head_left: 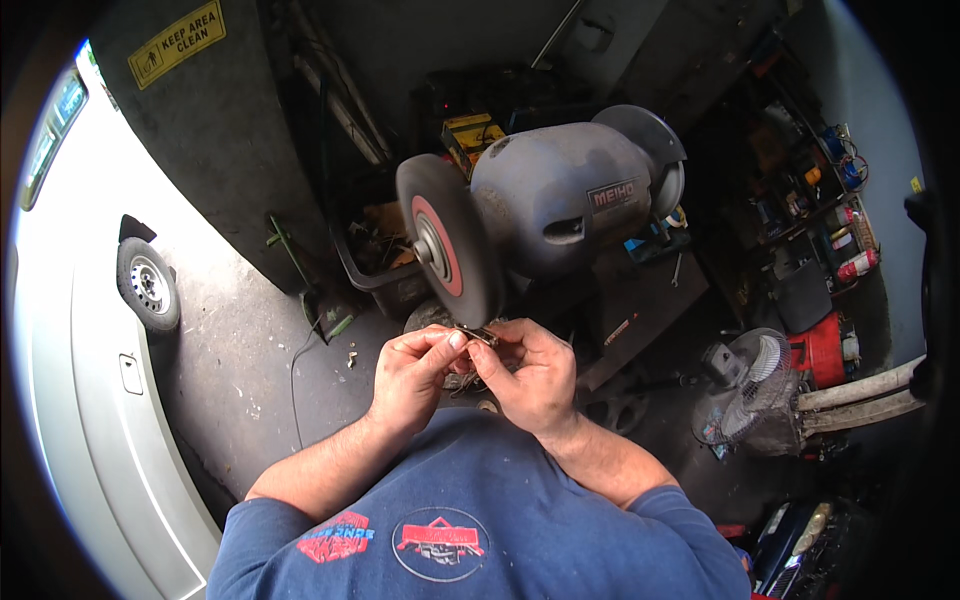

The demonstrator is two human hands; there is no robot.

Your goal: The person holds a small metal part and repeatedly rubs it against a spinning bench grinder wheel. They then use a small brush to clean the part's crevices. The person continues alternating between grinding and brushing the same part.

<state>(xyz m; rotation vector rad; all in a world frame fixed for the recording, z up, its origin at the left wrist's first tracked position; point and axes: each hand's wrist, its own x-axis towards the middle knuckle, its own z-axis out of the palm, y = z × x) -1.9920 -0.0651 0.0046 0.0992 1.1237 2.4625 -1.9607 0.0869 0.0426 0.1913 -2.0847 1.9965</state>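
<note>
Both hands meet just below the wheel of a grey bench grinder (pixel 565 190), pinching a small dark metal part (pixel 478 335) between them. My left hand (pixel 415 365) grips its left end with thumb and forefinger. On the other end, my right hand (pixel 528 370) has its thumb pressed against the part. The dark wire-brush or grinding wheel (pixel 478 245) with its red centre disc stands directly above the fingers. Whether the part touches the wheel's lower edge, I cannot tell. The part's exact kind is too small to make out.
A second guarded wheel (pixel 660 165) sits at the grinder's far right. Right of me stand a fan (pixel 740 385) and cluttered shelves (pixel 800 200). A thin cable (pixel 295 385) lies on the floor at left, near a white vehicle (pixel 90 400). Behind the wheel is a black bin (pixel 385 270).
</note>
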